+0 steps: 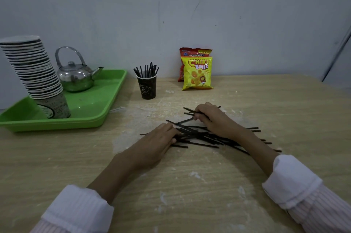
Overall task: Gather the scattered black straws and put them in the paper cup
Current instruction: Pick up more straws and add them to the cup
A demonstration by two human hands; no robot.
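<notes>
Head view: right hand (210, 118) pinching black straws (201, 136); left hand (157, 142) flat, open, on pile.

Two bare forearms are seen. Pale pink ribbed sleeves (311, 198) with wide white turned-back cuffs (79, 206) are worn, at lower left and lower right of frame.

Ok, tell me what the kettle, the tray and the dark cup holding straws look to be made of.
Kettle: polished metal, likely steel; its mirror-like body reflects the green around it. Tray: glossy green plastic, judging by the moulded rim and soft highlights. Dark cup: probably matte printed paper, with a pale rolled rim; the finish is hard to confirm at this distance.
</notes>
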